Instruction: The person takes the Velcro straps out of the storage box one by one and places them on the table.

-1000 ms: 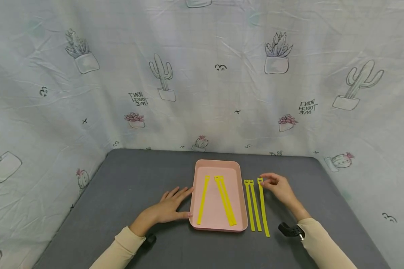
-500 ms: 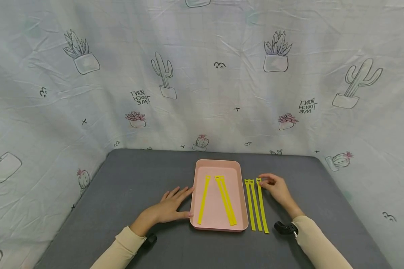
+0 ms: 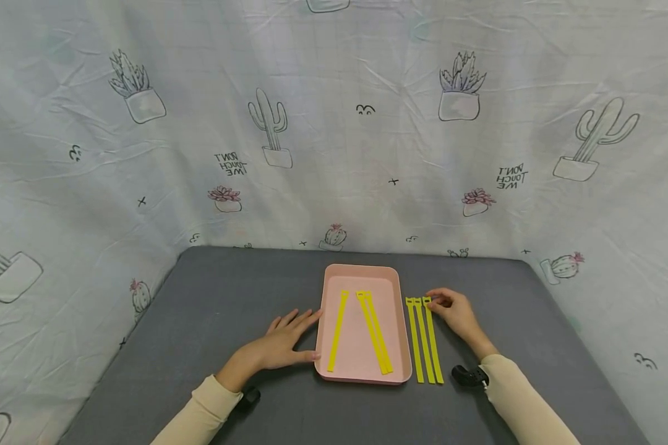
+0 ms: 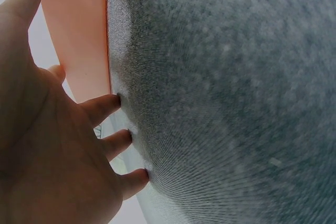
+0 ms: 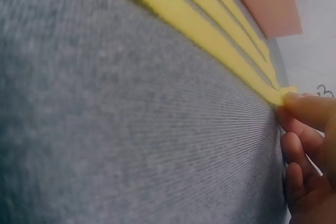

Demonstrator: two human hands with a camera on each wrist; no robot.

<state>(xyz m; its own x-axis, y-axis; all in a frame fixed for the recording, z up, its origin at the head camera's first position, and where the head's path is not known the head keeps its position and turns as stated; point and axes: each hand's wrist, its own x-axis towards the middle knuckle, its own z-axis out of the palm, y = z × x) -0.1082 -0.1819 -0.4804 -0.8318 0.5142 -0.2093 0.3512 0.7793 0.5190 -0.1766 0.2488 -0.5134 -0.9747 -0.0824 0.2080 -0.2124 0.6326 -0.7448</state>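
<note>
Pinched at its slotted head between the thumb and fingers of my right hand (image 3: 461,315) is a yellow cable tie (image 3: 434,346), lying lengthwise on the table. Two more yellow cable ties, a left one (image 3: 414,340) and a middle one (image 3: 425,340), lie close beside it, heads level at the far end. My left hand (image 3: 278,347) is spread flat, its fingertips touching the left side of a pink tray (image 3: 353,346). Inside the tray lie a single cable tie (image 3: 338,330) at left and an overlapping pair (image 3: 375,334) at right. In the right wrist view, the fingers partly cover the held tie's head.
A grey cloth-covered table (image 3: 245,284) lies under everything. Behind it and along both sides hangs a pale curtain (image 3: 334,142) printed with cacti. Each wrist carries a black strap, such as the right wristband (image 3: 469,376).
My right hand has slid the pinched cable tie left, close against the other two, and its lower end now sits level with theirs. The left hand stays at the tray.
</note>
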